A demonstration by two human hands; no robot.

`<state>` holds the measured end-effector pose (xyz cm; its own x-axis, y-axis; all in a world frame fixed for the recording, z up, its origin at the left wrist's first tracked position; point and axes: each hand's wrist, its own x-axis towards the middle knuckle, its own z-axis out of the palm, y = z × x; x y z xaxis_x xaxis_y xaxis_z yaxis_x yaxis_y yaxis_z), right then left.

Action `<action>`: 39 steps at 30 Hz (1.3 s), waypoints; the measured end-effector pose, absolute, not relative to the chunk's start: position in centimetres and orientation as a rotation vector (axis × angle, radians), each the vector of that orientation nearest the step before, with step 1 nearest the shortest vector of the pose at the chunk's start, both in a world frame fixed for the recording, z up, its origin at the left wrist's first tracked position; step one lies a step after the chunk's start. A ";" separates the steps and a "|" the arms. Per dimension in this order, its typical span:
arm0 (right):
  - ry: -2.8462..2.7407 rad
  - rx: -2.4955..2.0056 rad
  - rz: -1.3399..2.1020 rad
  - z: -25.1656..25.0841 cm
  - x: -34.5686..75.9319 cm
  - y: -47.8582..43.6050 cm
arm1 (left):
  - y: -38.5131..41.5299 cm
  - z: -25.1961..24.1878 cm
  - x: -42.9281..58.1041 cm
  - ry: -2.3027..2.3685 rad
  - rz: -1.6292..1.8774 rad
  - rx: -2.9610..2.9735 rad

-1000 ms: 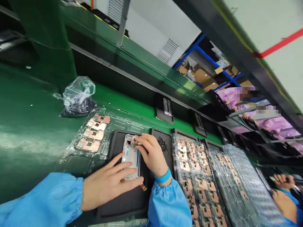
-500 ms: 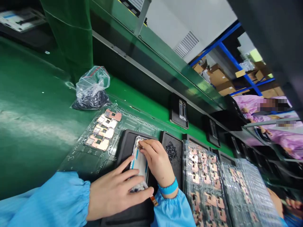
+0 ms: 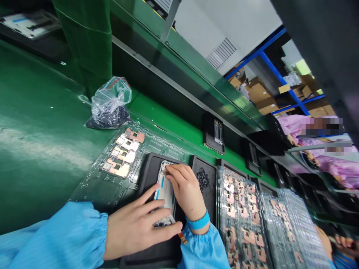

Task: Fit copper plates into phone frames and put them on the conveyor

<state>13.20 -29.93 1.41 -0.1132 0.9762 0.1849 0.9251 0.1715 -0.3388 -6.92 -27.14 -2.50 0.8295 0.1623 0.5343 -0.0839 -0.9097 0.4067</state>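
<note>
As left hand (image 3: 137,226) spreads across a phone frame (image 3: 165,194), right hand (image 3: 185,190) closes on its top end

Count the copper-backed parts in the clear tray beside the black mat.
4 copper-backed parts, side by side in one row in the clear plastic tray; none looks hidden.

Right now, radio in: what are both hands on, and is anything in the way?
Left hand: fingers spread on phone frame. Right hand: fingertips at frame's far end. Amber flex strip juts out beyond left thumb.
</note>
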 end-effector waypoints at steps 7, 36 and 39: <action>-2.069 -1.835 0.189 1.2 12.9 -29.9 | -27.3 -2.5 -7.0 0.066 0.813 2.582; -1.605 -1.613 0.371 -0.1 14.9 -32.9 | -26.6 -1.6 -6.7 0.339 0.423 2.769; -1.597 -1.635 0.309 1.6 14.4 -34.9 | -27.0 -1.2 -6.9 0.345 0.447 2.798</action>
